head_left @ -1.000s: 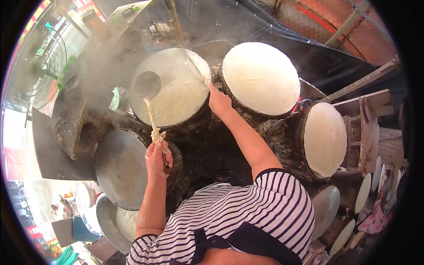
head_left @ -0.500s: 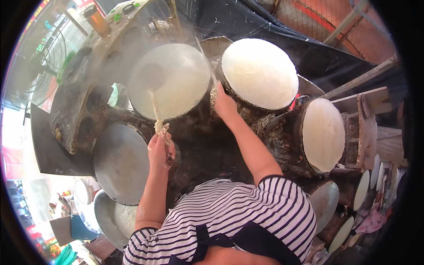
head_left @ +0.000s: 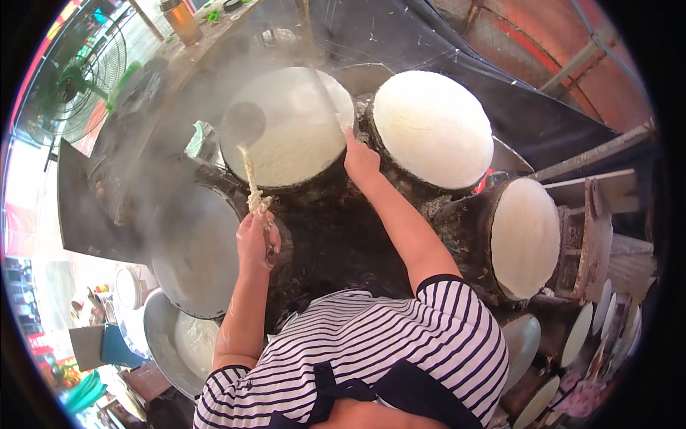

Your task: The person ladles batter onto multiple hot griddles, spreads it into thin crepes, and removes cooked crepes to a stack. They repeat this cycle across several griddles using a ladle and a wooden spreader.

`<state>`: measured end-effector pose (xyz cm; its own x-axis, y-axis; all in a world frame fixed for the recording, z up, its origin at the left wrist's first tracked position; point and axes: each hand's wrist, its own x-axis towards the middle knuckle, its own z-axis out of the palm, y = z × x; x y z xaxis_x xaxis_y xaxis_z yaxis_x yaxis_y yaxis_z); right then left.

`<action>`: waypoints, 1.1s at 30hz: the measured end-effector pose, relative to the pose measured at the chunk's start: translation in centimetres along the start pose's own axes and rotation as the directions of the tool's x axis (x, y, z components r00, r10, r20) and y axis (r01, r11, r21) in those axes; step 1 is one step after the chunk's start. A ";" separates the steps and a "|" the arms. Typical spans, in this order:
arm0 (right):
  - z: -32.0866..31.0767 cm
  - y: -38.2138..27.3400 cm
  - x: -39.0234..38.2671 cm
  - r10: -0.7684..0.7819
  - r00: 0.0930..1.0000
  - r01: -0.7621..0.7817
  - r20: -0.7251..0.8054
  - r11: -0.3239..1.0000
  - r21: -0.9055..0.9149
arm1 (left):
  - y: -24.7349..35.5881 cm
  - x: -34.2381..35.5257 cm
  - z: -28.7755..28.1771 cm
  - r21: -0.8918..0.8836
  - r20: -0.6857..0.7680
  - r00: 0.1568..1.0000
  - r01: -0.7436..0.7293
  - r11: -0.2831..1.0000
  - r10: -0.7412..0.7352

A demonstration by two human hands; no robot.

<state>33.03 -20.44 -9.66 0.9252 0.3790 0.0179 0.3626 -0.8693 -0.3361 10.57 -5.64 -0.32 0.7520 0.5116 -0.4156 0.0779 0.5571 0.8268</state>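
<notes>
Clasps ladle in closed left hand, slim tool in closed right hand; seemingly works far-left pan; next needs steadiness.

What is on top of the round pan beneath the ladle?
A pale layer lies there; the left hand holds the ladle over it, touching or not is unclear. The pan underneath is mostly covered; steam blurs its far side.

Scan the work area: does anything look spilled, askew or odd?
Yes: the ladle handle is caked with pale, lumpy residue, thickest just above the left hand, where a handle would usually be clean.
</notes>
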 end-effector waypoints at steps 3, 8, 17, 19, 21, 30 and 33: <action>1.1 -0.3 0.3 -0.223 0.972 0.229 0.070 0.969 -0.094 | -0.2 -0.3 0.7 -0.004 -0.048 0.999 0.000 1.000 -0.001; -0.3 2.4 1.6 -0.308 0.951 0.305 -0.028 0.949 -0.080 | -0.9 -0.5 1.1 -0.034 -0.078 0.996 -0.048 0.998 0.045; 0.1 2.0 3.8 -0.472 0.881 0.473 0.026 0.879 -0.060 | -2.3 -1.1 1.4 -0.038 -0.181 0.983 -0.047 0.998 0.040; 0.2 1.4 3.7 -0.488 0.872 0.489 0.039 0.872 -0.028 | -2.5 -0.9 1.4 0.001 -0.220 0.974 -0.060 0.998 0.059; -0.3 1.1 3.2 -0.567 0.820 0.569 0.072 0.823 0.003 | -2.3 0.3 1.8 0.077 -0.252 0.963 -0.081 0.994 0.097; 1.0 1.3 -7.2 -0.067 0.997 0.047 0.024 0.869 0.493 | -1.5 10.4 -0.4 0.743 -0.090 0.947 -0.142 0.654 0.309; 3.5 -1.1 -11.7 0.106 0.981 -0.193 0.162 0.595 0.780 | -4.8 15.6 -5.0 0.856 0.048 0.903 -0.258 0.449 0.427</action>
<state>21.40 -22.81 -12.82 0.9281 0.3309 -0.1707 -0.0502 -0.3430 -0.9380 18.65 2.96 -12.71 0.7436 0.6686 -0.0040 0.4012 -0.4414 0.8026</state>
